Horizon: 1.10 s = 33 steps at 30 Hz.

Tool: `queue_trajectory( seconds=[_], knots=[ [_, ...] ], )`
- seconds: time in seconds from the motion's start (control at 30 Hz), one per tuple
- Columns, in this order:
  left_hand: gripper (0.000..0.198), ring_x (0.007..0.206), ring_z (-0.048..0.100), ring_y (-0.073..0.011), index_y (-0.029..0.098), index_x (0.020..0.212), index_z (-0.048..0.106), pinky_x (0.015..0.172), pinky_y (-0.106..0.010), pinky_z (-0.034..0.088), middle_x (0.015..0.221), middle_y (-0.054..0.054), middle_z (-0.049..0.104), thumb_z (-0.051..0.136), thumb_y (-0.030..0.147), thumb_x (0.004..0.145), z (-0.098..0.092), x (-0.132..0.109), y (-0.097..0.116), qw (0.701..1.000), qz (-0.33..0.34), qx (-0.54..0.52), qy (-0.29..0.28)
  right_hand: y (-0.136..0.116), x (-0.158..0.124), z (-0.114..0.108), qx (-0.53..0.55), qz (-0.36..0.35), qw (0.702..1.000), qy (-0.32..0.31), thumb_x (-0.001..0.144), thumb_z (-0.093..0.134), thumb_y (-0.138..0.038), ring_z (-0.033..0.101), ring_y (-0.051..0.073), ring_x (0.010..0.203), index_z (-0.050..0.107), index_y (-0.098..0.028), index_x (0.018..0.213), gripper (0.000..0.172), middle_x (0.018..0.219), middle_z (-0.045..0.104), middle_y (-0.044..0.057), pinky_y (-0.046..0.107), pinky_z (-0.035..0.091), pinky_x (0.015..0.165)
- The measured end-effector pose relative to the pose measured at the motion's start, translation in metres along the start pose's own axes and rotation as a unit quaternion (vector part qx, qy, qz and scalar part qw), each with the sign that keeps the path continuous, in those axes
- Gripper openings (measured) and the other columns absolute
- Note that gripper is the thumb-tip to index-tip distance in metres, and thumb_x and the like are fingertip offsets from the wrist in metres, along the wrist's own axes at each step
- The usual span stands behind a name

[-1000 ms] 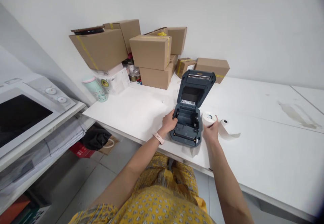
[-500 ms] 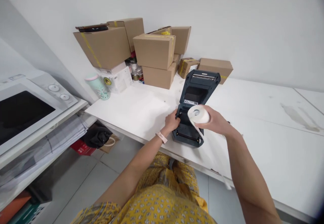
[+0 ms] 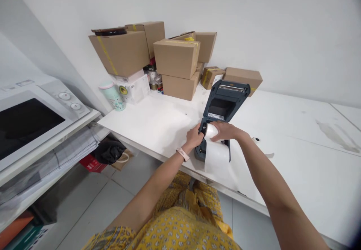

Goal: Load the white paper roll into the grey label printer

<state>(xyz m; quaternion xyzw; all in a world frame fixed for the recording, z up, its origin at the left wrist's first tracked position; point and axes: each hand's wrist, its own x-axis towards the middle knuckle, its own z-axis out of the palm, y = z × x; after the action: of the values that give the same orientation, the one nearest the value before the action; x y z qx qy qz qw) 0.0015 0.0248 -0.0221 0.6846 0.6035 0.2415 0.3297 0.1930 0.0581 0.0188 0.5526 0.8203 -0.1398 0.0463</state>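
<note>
A dark grey label printer [image 3: 222, 105] sits on the white table [image 3: 296, 167] with its lid tipped up. My right hand [image 3: 225, 131] is closed on a white paper roll [image 3: 211, 130] and holds it in the printer's open bay. A loose strip of paper [image 3: 217, 159] hangs from the roll over the printer's front. My left hand [image 3: 195, 137], with a pink watch band at the wrist, grips the printer's left side beside the roll.
Several cardboard boxes [image 3: 175, 60] are stacked against the wall behind the printer. A mint tumbler [image 3: 112, 96] stands at the table's left corner. A white microwave [image 3: 34, 116] sits on a shelf to the left. A small paper core [image 3: 257, 140] lies right of the printer.
My right hand lifted the paper roll from the table right of the printer, carried it left and lowered it into the bay. The paper strip now trails over the printer's front.
</note>
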Motion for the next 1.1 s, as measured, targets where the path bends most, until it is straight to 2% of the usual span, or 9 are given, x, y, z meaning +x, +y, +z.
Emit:
queue_trajectory(
  seconds=[0.2,0.37,0.47,0.57,0.6,0.67,0.77,0.9,1.1],
  knots=[
    [0.066,0.123,0.061,-0.0270,0.026,0.149,0.046,0.107,-0.039,0.044,0.137,-0.002,0.065,0.046,0.017,0.083,0.001,0.000,0.000,1.000,0.001,-0.001,0.003,0.000,0.012,0.014,-0.017,0.004,1.000,-0.012,0.068,0.074,-0.049,0.060,0.040,0.120,0.052,-0.016,0.140,0.082,0.131,0.063,0.019,0.048,0.045,0.101],
    [0.066,0.122,0.062,-0.0273,0.027,0.149,0.045,0.106,-0.039,0.045,0.136,-0.002,0.066,0.046,0.018,0.084,0.001,0.000,-0.002,1.000,0.004,-0.001,0.001,-0.004,0.009,0.015,-0.008,0.009,1.000,0.010,0.071,0.074,-0.047,0.057,0.040,0.126,0.050,-0.017,0.142,0.081,0.136,0.062,0.019,0.052,0.041,0.108],
    [0.065,0.122,0.062,-0.0264,0.031,0.147,0.047,0.106,-0.038,0.045,0.136,0.001,0.066,0.047,0.019,0.084,0.001,0.000,-0.003,1.000,0.003,-0.010,0.004,-0.006,-0.017,0.017,0.065,-0.009,0.994,0.088,0.088,0.055,-0.046,0.053,0.035,0.133,0.044,-0.019,0.148,0.067,0.147,0.055,0.015,0.049,0.042,0.111],
    [0.064,0.123,0.062,-0.0260,0.031,0.147,0.048,0.107,-0.038,0.045,0.137,0.001,0.065,0.048,0.019,0.083,0.002,0.001,-0.004,1.000,0.004,-0.021,0.008,-0.004,-0.063,0.026,0.218,-0.030,0.956,0.193,0.095,0.039,-0.035,0.055,0.027,0.133,0.052,-0.026,0.142,0.050,0.144,0.059,0.006,0.045,0.045,0.111],
    [0.065,0.123,0.062,-0.0254,0.030,0.147,0.048,0.108,-0.037,0.045,0.137,0.001,0.065,0.048,0.019,0.083,0.003,0.001,-0.004,1.000,0.003,-0.023,0.009,-0.002,-0.079,0.031,0.250,-0.035,0.948,0.191,0.094,0.039,-0.032,0.056,0.026,0.132,0.055,-0.029,0.140,0.048,0.143,0.060,0.003,0.045,0.046,0.110],
    [0.066,0.124,0.061,-0.0238,0.031,0.148,0.047,0.109,-0.035,0.044,0.139,0.002,0.063,0.048,0.019,0.083,0.003,0.001,-0.003,1.000,0.001,-0.025,0.012,0.001,-0.107,0.042,0.268,-0.047,0.951,0.145,0.091,0.043,-0.029,0.054,0.026,0.135,0.053,-0.032,0.142,0.052,0.146,0.058,0.000,0.047,0.046,0.112],
    [0.066,0.123,0.062,-0.0228,0.033,0.147,0.047,0.107,-0.035,0.045,0.137,0.004,0.065,0.048,0.018,0.083,0.003,0.000,-0.003,1.000,0.001,-0.026,0.014,0.002,-0.126,0.054,0.248,-0.079,0.960,0.104,0.089,0.049,-0.028,0.044,0.028,0.143,0.041,-0.036,0.150,0.062,0.156,0.046,-0.001,0.054,0.034,0.120],
    [0.064,0.122,0.063,-0.0234,0.032,0.145,0.050,0.105,-0.036,0.047,0.135,0.003,0.066,0.048,0.018,0.082,0.005,0.000,-0.005,0.999,0.014,-0.033,0.016,0.000,-0.121,0.056,0.224,-0.125,0.962,0.098,0.092,0.049,-0.030,0.029,0.027,0.151,0.031,-0.039,0.154,0.065,0.161,0.037,-0.002,0.059,0.013,0.126],
    [0.065,0.126,0.061,-0.0216,0.030,0.147,0.048,0.109,-0.034,0.044,0.141,0.002,0.061,0.048,0.018,0.082,0.008,0.003,-0.009,0.999,0.015,-0.044,0.020,0.003,-0.116,0.048,0.236,-0.141,0.960,0.042,0.096,0.048,-0.043,0.024,0.026,0.153,0.030,-0.038,0.155,0.062,0.164,0.030,-0.002,0.056,0.011,0.127]
  ],
)
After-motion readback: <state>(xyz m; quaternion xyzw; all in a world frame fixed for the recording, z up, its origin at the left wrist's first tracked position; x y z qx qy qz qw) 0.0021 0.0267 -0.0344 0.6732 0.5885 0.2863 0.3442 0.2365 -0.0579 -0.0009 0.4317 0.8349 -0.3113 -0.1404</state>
